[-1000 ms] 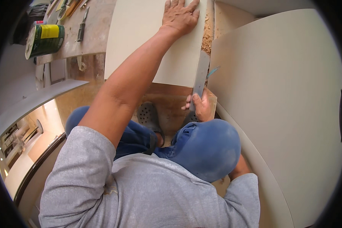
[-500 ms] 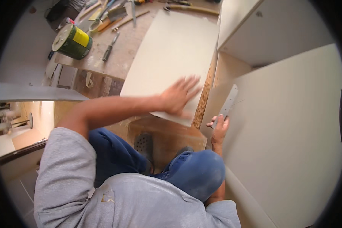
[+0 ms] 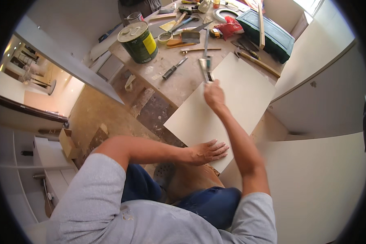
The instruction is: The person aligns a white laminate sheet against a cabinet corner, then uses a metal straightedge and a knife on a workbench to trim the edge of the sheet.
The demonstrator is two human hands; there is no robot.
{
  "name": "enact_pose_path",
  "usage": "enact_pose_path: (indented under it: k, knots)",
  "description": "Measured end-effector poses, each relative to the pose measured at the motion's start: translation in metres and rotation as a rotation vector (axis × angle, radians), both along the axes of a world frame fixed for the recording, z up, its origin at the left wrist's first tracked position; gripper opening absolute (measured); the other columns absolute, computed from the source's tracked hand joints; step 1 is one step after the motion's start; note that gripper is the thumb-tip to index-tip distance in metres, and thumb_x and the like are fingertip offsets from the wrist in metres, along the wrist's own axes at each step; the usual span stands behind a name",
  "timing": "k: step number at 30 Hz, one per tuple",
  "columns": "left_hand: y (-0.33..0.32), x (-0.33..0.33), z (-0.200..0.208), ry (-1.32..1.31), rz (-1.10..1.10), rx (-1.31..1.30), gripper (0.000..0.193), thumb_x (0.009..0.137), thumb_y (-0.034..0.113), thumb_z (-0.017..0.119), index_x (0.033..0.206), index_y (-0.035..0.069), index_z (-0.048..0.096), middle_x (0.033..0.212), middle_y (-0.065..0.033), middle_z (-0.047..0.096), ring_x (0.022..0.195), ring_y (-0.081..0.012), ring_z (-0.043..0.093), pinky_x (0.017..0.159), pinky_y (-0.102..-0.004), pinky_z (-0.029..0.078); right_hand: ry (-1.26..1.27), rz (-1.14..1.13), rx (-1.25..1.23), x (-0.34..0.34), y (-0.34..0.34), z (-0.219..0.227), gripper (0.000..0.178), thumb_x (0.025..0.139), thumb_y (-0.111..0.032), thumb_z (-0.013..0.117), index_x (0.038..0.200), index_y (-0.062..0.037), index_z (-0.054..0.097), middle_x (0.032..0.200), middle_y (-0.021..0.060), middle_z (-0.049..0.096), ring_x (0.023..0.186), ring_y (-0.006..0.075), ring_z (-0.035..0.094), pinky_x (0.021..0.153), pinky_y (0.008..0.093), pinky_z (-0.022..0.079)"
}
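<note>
A white panel (image 3: 232, 91) lies on the workbench, its near end sticking out past the bench edge. My left hand (image 3: 209, 153) rests on its near corner, palm down with the fingers stretched out. Over the panel's far left edge, my right hand (image 3: 214, 94) is closed on a narrow, flat metallic tool (image 3: 205, 68) with a dark and greenish part. That tool is blurred, and its exact kind does not show. Just beyond it lies a long thin metal tool (image 3: 206, 42). A dark-handled chisel-like tool (image 3: 175, 68) lies on the bench to the left.
A green can with a yellow label (image 3: 137, 42) stands on the workbench (image 3: 150, 79). Behind are a hammer (image 3: 185, 16), a red plastic bag (image 3: 230, 27) and a dark green case (image 3: 268, 34). A large pale panel (image 3: 313, 183) stands at my right.
My right hand has moved from low beside the right-hand panel up over the bench. My left hand has slid to the panel's near corner. The view has turned left and takes in more bench.
</note>
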State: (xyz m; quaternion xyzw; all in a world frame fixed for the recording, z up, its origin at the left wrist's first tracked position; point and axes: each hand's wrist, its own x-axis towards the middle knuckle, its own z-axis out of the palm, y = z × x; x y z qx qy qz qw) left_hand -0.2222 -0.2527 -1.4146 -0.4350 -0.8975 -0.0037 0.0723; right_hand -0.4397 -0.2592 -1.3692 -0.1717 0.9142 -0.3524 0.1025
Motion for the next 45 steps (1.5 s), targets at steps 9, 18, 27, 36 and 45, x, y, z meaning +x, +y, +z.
enact_pose_path:
  k: [9, 18, 27, 36, 45]
  knots:
    - [-0.015, 0.001, 0.000, -0.334, 0.032, 0.154, 0.046, 0.099, 0.018, 0.046, 0.140, -0.002, 0.054, 0.149, -0.0206, 0.051, 0.142, -0.0346, 0.045, 0.117, -0.0522, 0.035, 0.089, 0.091, -0.105, -0.027, -0.097, 0.010, 0.047, 0.101, -0.039, 0.056, 0.120, 0.0039, 0.063, 0.110, 0.0297, 0.069, 0.104, 0.0467, 0.068, 0.093, 0.0507, 0.054]
    - [-0.002, -0.012, 0.063, -0.059, 0.001, -0.103, 0.057, 0.095, 0.017, 0.051, 0.144, -0.011, 0.046, 0.144, -0.0356, 0.050, 0.132, -0.0494, 0.054, 0.104, -0.0569, 0.048, 0.929, 0.283, 0.381, 0.014, 0.208, -0.085, 0.069, 0.101, -0.059, 0.048, 0.153, -0.0141, 0.044, 0.158, 0.0234, 0.033, 0.142, 0.0431, 0.036, 0.116, 0.0614, 0.028]
    - [-0.018, -0.141, 0.404, -0.804, 0.142, 0.314, 0.035, 0.096, 0.009, 0.059, 0.130, 0.000, 0.061, 0.097, -0.0207, 0.071, 0.091, -0.0268, 0.073, 0.081, -0.0402, 0.058, -0.855, -0.789, -0.984, -0.028, 0.350, 0.091, 0.100, 0.098, -0.078, 0.035, 0.159, 0.0006, 0.027, 0.150, 0.0290, 0.042, 0.137, 0.0478, 0.043, 0.113, 0.0642, 0.035]
    - [-0.135, -0.159, 0.661, -0.527, 0.604, 0.805, 0.018, 0.099, 0.011, 0.063, 0.112, -0.001, 0.066, 0.084, -0.0129, 0.069, 0.077, -0.0149, 0.068, 0.072, -0.0339, 0.053, 0.002, -0.973, -0.629, 0.104, 0.295, 0.279, 0.043, 0.102, -0.025, 0.064, 0.136, 0.0011, 0.057, 0.126, 0.0121, 0.065, 0.115, 0.0198, 0.063, 0.088, 0.0334, 0.053]
    - [-0.137, -0.093, 0.899, -0.298, 0.349, 0.600, 0.018, 0.094, 0.013, 0.068, 0.101, -0.002, 0.061, 0.080, -0.0213, 0.061, 0.072, -0.0391, 0.058, 0.067, -0.0421, 0.047, 0.797, -0.217, -0.247, 0.102, 0.190, 0.742, 0.080, 0.087, -0.038, 0.081, 0.149, -0.0031, 0.045, 0.154, 0.0201, 0.044, 0.141, 0.0374, 0.041, 0.117, 0.0498, 0.034]
